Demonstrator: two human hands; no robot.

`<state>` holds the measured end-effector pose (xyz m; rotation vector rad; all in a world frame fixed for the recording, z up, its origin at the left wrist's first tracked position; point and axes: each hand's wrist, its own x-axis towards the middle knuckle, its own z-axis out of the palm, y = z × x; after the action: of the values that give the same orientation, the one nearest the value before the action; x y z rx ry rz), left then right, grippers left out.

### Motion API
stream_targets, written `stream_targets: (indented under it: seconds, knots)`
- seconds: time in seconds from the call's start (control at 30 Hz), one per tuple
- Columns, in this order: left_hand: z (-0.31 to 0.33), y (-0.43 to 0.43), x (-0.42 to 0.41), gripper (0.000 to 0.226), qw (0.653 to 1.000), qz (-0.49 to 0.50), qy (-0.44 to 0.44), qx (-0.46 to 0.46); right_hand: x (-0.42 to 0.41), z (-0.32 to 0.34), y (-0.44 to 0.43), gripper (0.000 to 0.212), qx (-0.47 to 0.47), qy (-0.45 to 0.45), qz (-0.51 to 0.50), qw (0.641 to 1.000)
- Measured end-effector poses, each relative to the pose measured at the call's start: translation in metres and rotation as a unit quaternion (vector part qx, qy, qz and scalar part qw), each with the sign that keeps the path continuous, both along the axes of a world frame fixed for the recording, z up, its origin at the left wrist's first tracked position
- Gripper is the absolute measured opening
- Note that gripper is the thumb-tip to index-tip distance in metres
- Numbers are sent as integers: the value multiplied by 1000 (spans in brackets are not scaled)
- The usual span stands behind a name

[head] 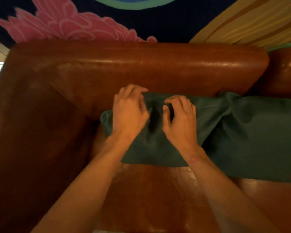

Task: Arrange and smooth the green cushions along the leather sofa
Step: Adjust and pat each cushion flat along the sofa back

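A dark green cushion (151, 148) leans against the backrest of the brown leather sofa (141, 68), near its left corner. A second green cushion (252, 135) lies to its right, overlapping it. My left hand (129, 113) rests on the first cushion's upper left, its curled fingers gripping the top edge. My right hand (180, 118) sits just to the right, fingers bent and pinching the fabric. A deep crease runs down between the two hands.
The sofa's wide left armrest (29, 132) rises at the left. The leather seat (158, 195) stretches below the cushions. Behind the backrest hangs a dark wall painting with a pink flower (60, 26) and yellow bands (252, 22).
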<state>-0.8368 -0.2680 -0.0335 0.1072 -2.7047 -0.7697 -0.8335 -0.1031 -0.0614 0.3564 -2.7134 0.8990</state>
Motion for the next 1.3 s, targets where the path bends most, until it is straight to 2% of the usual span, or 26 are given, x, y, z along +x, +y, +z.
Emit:
stream_targets:
  seconds: [0.07,0.17,0.27,0.43,0.53,0.63,0.73,0.83,0.93,1.13,1.3]
  knots:
    - [8,-36,-1,39,998,38,-44,13,2,-5,-7,14,2,-13,4,1000]
    - [9,-73,-5,39,974,71,-213,23,4,-11,-10,11,14,-22,-4,1000]
    - [3,-90,-7,34,934,8,-356,26,3,-13,-12,10,23,-27,-13,999]
    - [13,-113,-13,30,874,-111,-462,106,3,-17,-14,12,55,-26,-22,998]
    - [13,-119,-19,20,846,-161,-506,49,1,-20,-16,12,68,-26,-30,997]
    - [10,-115,-20,25,845,-200,-496,23,1,-23,-17,14,79,-20,-42,996]
    - [7,-108,-15,40,846,-210,-481,88,0,-25,-13,14,83,-19,-58,995]
    - [1,-106,-10,32,850,-200,-468,135,1,-26,-12,16,93,-27,-66,993]
    - [-4,-107,-8,24,868,-191,-442,123,3,-24,-14,17,98,-28,-58,993]
    - [-13,-115,-8,37,916,-109,-369,110,0,-22,-16,20,89,-31,-60,994]
    - [-25,-113,2,24,960,24,-255,114,-2,-23,-17,20,74,-24,-62,995]
